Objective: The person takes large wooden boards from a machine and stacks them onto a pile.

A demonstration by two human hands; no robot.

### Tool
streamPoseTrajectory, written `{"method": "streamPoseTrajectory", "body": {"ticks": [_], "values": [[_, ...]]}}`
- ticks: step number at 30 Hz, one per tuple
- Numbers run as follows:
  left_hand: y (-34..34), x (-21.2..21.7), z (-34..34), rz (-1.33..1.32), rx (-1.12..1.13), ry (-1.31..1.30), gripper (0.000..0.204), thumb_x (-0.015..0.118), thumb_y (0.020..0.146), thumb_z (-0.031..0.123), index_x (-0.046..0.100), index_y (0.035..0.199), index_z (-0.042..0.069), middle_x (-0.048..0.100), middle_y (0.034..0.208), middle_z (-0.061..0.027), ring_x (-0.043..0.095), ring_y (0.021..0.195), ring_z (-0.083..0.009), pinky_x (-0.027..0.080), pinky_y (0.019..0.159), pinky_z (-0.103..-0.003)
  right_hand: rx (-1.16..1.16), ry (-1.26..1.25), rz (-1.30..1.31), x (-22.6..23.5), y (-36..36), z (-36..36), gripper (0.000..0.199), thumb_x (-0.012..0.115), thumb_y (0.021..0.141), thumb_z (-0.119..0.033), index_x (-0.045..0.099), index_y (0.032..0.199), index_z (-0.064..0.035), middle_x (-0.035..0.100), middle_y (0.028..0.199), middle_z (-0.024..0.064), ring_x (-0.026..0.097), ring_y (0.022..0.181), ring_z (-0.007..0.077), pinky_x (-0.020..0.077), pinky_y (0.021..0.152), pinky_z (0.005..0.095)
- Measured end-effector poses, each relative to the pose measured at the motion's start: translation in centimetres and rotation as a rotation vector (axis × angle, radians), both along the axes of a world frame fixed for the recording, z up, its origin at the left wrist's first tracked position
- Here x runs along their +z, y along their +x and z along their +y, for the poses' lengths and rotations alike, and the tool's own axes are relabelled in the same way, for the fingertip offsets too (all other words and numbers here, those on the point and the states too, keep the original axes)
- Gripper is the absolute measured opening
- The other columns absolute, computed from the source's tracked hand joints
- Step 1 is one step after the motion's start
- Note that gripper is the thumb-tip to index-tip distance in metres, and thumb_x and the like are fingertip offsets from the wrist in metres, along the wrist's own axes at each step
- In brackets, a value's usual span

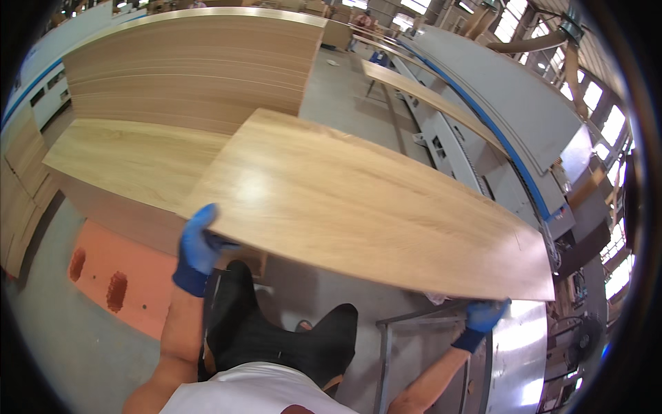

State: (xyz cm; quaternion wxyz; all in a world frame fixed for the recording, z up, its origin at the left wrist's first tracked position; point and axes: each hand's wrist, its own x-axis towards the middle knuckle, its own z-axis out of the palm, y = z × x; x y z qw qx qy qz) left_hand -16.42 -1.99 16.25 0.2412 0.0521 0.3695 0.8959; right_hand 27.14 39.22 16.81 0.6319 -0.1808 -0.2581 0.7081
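A long wood-grain board [358,214] spans the space before me, tilted, between a stack on the left and a metal table on the right. My left hand [200,252], in a blue glove, grips its near edge by the left end, thumb on top and fingers underneath. At the right end my right hand [485,317], gloved likewise, holds the near edge from below; most of its fingers are hidden under the board. Beneath the board's left end lies a low stack of similar boards [131,159].
Behind rises a tall stack of boards [186,76]. An orange block with holes [131,276] stands at lower left. On the right are a shiny metal table [520,352], a metal frame [384,359] and a long grey machine [496,103] with another board [434,100] alongside.
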Motion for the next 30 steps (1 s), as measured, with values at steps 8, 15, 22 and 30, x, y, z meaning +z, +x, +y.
{"method": "streamPoseTrajectory", "body": {"ticks": [8, 15, 22, 30], "values": [[-10.0, -11.9, -21.0, 0.052, 0.500, 0.151, 0.041, 0.049, 0.086, 0.024, 0.047, 0.119, 0.000, 0.053, 0.118, -0.0154, 0.054, 0.105, -0.0297, 0.044, 0.090, -0.040, -0.177, -0.039, -0.158, 0.8, 5.0, -2.4, 0.060, 0.044, 0.087, -0.042, 0.034, 0.132, -0.0032, 0.039, 0.133, 0.0149, 0.040, 0.118, 0.0308, 0.0351, 0.097, 0.0447], [-16.9, -13.9, -29.6, 0.077, 0.657, 0.099, 0.043, 0.047, 0.089, 0.028, 0.045, 0.121, -0.001, 0.052, 0.119, -0.0154, 0.053, 0.104, -0.0277, 0.043, 0.090, -0.037, -0.115, 0.083, -0.281, -3.5, -9.2, -12.1, 0.052, 0.044, 0.088, -0.036, 0.039, 0.128, -0.0031, 0.044, 0.126, 0.0154, 0.044, 0.113, 0.0292, 0.0396, 0.093, 0.0438], [-18.9, -16.4, -20.3, -0.022, 0.891, -0.485, 0.047, 0.059, 0.085, 0.023, 0.045, 0.119, -0.006, 0.053, 0.117, -0.0122, 0.056, 0.097, -0.0202, 0.045, 0.083, -0.033, 1.026, -0.117, -0.688, -10.2, -25.3, -26.7, 0.044, 0.042, 0.093, -0.032, 0.046, 0.120, 0.0028, 0.060, 0.104, 0.0162, 0.061, 0.090, 0.0255, 0.0493, 0.078, 0.0342], [-17.2, -15.7, -10.3, 0.148, 1.025, -0.855, 0.064, 0.057, 0.085, 0.029, 0.033, 0.126, -0.014, 0.045, 0.124, -0.0274, 0.047, 0.114, -0.0307, 0.036, 0.095, -0.033, 0.271, 0.465, -0.861, -5.5, -27.4, -21.3, 0.028, 0.043, 0.091, -0.010, 0.055, 0.110, 0.0053, 0.062, 0.096, 0.0121, 0.060, 0.084, 0.0175, 0.0476, 0.073, 0.0289]]}}
